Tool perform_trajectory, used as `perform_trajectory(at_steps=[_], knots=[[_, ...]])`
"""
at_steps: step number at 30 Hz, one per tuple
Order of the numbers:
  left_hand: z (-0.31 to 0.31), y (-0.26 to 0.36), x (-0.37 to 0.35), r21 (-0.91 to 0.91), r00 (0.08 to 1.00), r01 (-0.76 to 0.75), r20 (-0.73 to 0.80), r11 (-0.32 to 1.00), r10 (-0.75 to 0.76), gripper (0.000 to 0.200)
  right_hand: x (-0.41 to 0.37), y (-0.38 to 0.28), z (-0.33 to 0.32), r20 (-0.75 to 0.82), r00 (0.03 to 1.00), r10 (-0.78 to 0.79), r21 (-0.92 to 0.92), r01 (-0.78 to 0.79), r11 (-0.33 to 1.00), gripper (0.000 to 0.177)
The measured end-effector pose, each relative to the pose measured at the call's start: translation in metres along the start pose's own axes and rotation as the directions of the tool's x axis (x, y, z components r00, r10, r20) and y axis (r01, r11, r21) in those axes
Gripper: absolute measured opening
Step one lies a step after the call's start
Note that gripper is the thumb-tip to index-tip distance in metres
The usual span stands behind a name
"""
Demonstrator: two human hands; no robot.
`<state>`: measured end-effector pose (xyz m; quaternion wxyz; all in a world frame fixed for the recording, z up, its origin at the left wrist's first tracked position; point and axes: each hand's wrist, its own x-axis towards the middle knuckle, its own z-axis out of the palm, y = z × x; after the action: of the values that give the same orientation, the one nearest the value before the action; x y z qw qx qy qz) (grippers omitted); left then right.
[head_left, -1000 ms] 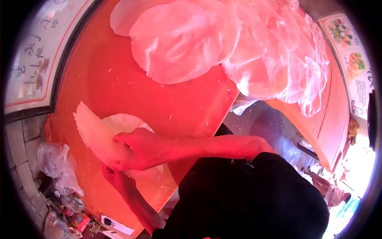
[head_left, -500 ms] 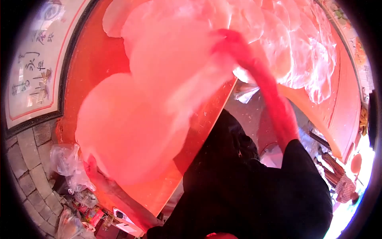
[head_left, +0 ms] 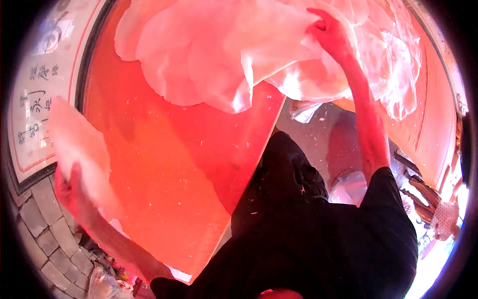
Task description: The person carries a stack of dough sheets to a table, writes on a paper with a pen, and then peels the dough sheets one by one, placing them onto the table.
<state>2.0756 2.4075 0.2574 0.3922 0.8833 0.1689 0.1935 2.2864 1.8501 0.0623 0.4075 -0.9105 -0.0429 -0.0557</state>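
Thin, pale pink round sheets [head_left: 199, 65] lie overlapping across the far part of the orange-red table [head_left: 169, 169], with one lower corner folded up. My right hand [head_left: 331, 32] is over these sheets at the upper right, its fingers bent; whether it pinches an edge cannot be made out. At the left edge of the table my left hand [head_left: 69, 187] holds a separate pale sheet [head_left: 82, 144], which stands up from the fingers and is blurred at its lower edge.
A framed sheet with handwriting [head_left: 37, 99] stands along the left side, above grey paving [head_left: 47, 224]. Plastic bags [head_left: 107, 284] lie at the lower left. Below the gap between table parts is a floor with a whitish bag [head_left: 348, 188]. Sticks [head_left: 423, 199] lie at the right.
The large sheet that covered the near table is no longer spread there. My right hand has moved up and right over the pile. My left hand has moved up and left with a sheet.
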Motion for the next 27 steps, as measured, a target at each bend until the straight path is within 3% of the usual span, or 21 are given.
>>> perform_trajectory(at_steps=[1,2,3,5,6,7,8,9,10,11,12,13,15,18,21,23,25,27], knots=[[0.015,-0.001,0.005,-0.028,0.999,-0.008,0.038,1.0,0.009,0.032,0.002,-0.005,-0.006,-0.043,0.999,-0.023,-0.088,0.019,0.996,0.047],[0.023,-0.031,0.011,0.123,0.991,0.009,0.133,0.992,-0.026,0.044,0.009,0.008,-0.012,-0.098,0.995,0.005,-0.095,-0.014,0.995,0.045],[0.055,-0.037,0.006,0.129,0.969,-0.127,0.227,0.983,0.096,0.039,0.019,0.043,-0.012,-0.191,0.974,-0.126,-0.212,0.084,0.974,0.054],[0.121,-0.046,-0.015,0.101,0.929,-0.156,0.354,0.983,0.111,0.035,0.021,0.116,-0.016,-0.297,0.863,-0.409,-0.491,0.23,0.84,0.057],[0.151,-0.052,-0.027,0.093,0.909,-0.142,0.407,0.985,0.093,0.033,0.009,0.077,-0.013,-0.38,0.827,-0.415,-0.504,0.191,0.842,0.058],[0.175,-0.055,-0.038,0.095,0.888,-0.118,0.455,0.988,0.063,0.031,0.004,0.062,-0.001,-0.209,0.968,-0.139,-0.333,0.064,0.941,0.051],[0.193,-0.052,-0.044,0.198,0.846,-0.084,0.531,0.977,-0.035,0.025,-0.016,0.032,0.005,-0.051,0.99,-0.13,-0.328,0.107,0.939,0.049],[0.213,-0.061,-0.055,0.071,0.835,-0.011,0.549,0.997,-0.03,0.023,-0.035,0.003,0.01,0.107,0.987,-0.118,-0.31,0.146,0.939,0.047],[0.227,-0.066,-0.063,0.009,0.82,0.088,0.568,0.996,-0.077,0.023,-0.051,-0.034,0.008,0.225,0.906,-0.357,-0.397,0.42,0.816,0.051],[0.236,-0.066,-0.069,-0.049,0.798,0.185,0.591,0.981,-0.121,0.023,-0.063,-0.003,0.036,0.233,0.822,-0.521,-0.488,0.562,0.668,0.057],[0.242,-0.06,-0.072,-0.025,0.799,0.152,0.592,0.988,-0.108,0.022,-0.08,0.0,0.043,0.264,0.86,-0.437,-0.537,0.508,0.674,0.065],[0.246,-0.056,-0.074,-0.002,0.799,0.116,0.595,0.993,-0.092,0.021,-0.087,0.006,0.044,0.248,0.825,-0.507,-0.519,0.555,0.65,0.067],[0.255,-0.054,-0.077,0.039,0.827,0.008,0.562,0.999,-0.029,0.021,-0.096,0.006,0.038,0.185,0.887,-0.423,-0.51,0.454,0.73,0.067],[0.266,-0.067,-0.08,0.086,0.851,-0.215,0.505,0.973,0.143,0.029,-0.126,0.003,0.011,0.003,0.907,-0.421,-0.479,0.371,0.796,0.053],[0.291,-0.074,-0.083,0.123,0.744,-0.572,0.494,0.811,0.449,0.048,-0.196,-0.015,-0.014,-0.065,0.915,-0.399,-0.422,0.337,0.842,0.044],[0.32,-0.057,-0.095,0.11,0.649,-0.708,0.491,0.698,0.581,0.062,-0.249,-0.021,-0.024,-0.066,0.937,-0.342,-0.383,0.293,0.876,0.039],[0.348,-0.021,-0.113,0.059,0.584,-0.751,0.523,0.657,0.62,0.063,-0.305,-0.02,-0.026,-0.09,0.964,-0.25,-0.318,0.21,0.924,0.035],[0.374,0.004,-0.12,-0.187,0.608,-0.514,0.61,0.837,0.509,0.063,-0.359,-0.014,-0.032,-0.108,0.99,-0.095,-0.271,0.063,0.961,0.033]])
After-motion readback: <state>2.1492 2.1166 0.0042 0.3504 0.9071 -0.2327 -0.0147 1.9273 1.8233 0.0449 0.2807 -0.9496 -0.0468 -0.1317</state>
